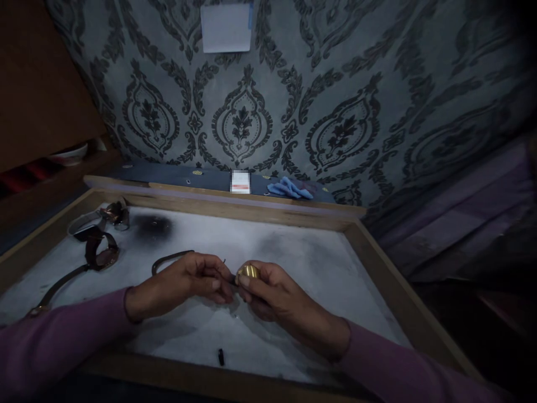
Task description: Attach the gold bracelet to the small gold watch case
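Note:
My right hand is closed around a shiny gold watch case, held just above the white work surface between thumb and fingers. A short dark piece of watch strap juts from the case toward my left hand. The fingertips of that hand are curled in on the strap, almost meeting the right ones. Behind the left wrist lies a curved dark strap, partly covered by the hand. Nearer me, a small black piece rests on the surface.
Several strapped watches lie at the left of the wooden-framed tray. Beyond its back edge are a small white and red box and a blue cloth. A patterned wall rises close behind.

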Motion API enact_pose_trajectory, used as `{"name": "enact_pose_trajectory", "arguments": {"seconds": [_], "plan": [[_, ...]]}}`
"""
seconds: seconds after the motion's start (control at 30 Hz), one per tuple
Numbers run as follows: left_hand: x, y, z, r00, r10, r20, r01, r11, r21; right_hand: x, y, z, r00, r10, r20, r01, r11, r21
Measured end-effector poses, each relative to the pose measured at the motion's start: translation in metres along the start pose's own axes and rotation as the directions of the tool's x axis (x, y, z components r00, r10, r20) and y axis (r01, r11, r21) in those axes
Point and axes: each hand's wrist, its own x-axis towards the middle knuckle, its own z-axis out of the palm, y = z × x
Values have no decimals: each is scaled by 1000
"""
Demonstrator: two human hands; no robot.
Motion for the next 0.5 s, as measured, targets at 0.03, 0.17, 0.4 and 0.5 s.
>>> {"name": "enact_pose_trajectory", "arguments": {"seconds": [0.03, 0.17, 0.4, 0.5], "plan": [[-1, -2, 0, 1000, 10, 18, -10, 1000, 23, 0, 0, 0, 1000, -5, -2, 5, 1000, 3], [-1, -11, -1, 998, 30, 51, -37, 988, 147, 0, -1, -1, 1000, -15, 2, 15, 1000, 7], [-6, -4, 3, 993, 116, -9, -101, 902, 420, -2, -4, -2, 1000, -11, 4, 11, 1000, 14], [-11, 4, 9, 992, 121, -25, -89, 837, 540, -2, -4, -1, 1000, -11, 3, 11, 1000, 23]]}}
